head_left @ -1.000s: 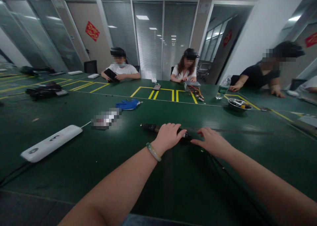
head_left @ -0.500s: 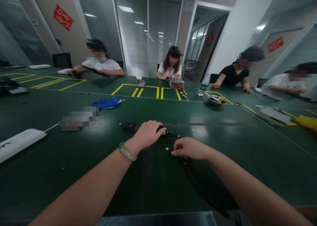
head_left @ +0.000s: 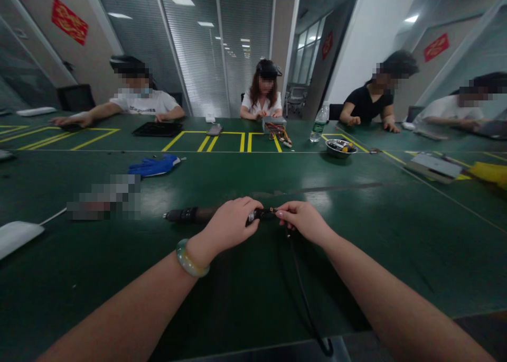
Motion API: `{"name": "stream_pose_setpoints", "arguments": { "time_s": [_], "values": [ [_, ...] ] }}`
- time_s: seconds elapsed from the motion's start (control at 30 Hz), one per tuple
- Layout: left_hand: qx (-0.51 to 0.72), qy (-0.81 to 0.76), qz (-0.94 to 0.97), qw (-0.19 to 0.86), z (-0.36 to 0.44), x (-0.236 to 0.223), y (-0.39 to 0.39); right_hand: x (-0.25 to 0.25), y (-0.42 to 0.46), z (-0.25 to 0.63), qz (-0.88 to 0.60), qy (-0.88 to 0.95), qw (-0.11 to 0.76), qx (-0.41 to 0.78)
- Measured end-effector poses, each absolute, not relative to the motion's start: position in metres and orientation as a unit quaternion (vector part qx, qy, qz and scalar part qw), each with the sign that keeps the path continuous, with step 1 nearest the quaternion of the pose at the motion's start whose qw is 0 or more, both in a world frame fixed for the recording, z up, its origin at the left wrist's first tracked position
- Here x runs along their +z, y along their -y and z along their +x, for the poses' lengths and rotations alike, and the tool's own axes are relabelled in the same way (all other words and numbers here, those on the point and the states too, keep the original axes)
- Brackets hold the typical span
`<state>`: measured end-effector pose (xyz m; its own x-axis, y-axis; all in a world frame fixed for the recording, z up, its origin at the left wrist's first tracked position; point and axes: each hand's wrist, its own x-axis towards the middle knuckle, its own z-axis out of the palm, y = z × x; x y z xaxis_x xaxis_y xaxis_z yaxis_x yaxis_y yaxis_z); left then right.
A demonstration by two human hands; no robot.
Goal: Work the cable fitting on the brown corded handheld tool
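Head: small items (head_left: 347, 147) in bowl (head_left: 336, 153)

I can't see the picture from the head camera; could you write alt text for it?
Left hand grips a dark, rod-shaped tool on a green table while the right hand pinches something small at its end. Beyond lie a blue glove, a bottle and seated people.

Single head-worn view, facing forward and down across table (head_left: 237, 177), hands near.
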<state>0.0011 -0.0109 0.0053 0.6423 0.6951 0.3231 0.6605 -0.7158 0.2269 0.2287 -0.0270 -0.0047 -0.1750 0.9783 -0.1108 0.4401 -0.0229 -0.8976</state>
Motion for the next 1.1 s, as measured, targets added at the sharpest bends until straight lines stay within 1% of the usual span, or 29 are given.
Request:
{"name": "stream_pose_setpoints", "arguments": {
  "time_s": [0.1,0.23,0.43,0.63,0.73,1.1],
  "values": [
    [0.188,-0.399,0.897,0.03,0.008,0.001,0.011,-0.005,0.027,0.229,-0.588,0.658,0.305,0.358],
    [0.18,-0.427,0.886,0.004,0.015,-0.002,0.01,-0.004,0.031,0.228,-0.602,0.685,0.302,0.279],
    [0.18,-0.4,0.899,0.006,0.012,-0.005,0.004,-0.003,0.034,0.226,-0.594,0.722,0.283,0.214],
    [0.19,-0.382,0.904,0.008,0.011,-0.008,0.003,-0.008,0.032,0.223,-0.572,0.756,0.282,0.147],
    [0.198,-0.379,0.904,0.013,0.011,-0.008,0.003,-0.008,0.032,0.223,-0.566,0.763,0.283,0.132],
    [0.198,-0.382,0.903,0.012,0.012,-0.006,0.005,-0.013,0.032,0.216,-0.568,0.755,0.295,0.14]
  ]
}}
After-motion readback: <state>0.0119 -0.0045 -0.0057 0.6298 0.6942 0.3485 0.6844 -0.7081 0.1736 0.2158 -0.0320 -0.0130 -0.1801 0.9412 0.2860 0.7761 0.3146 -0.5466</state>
